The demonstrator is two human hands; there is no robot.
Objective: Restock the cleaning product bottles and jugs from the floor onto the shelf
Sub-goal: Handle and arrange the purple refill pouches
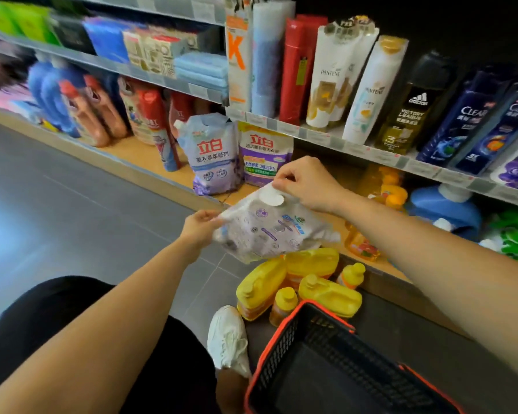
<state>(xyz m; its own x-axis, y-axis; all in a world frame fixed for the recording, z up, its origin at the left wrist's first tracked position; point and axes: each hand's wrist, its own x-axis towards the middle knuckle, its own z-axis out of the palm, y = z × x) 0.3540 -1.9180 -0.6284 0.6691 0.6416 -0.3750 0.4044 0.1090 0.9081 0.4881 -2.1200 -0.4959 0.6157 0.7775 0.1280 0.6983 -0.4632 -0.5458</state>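
Refill pouch pinched in curled fingers of left hand and right hand; above yellow jugs on floor

- White refill pouch with purple print, held tilted on its side above the bottom shelf's front edge.
- Three yellow jugs lie on the floor beside that edge, with two small yellow bottles among them.

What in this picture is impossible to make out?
Head view only.
- Held refill pouch: print smeared by motion, unreadable.
- Far-left shelf goods: motion blur, brands unreadable.
- Yellow jugs on floor: partly hidden behind pouch and basket.
- Basket: cut off by the bottom edge.
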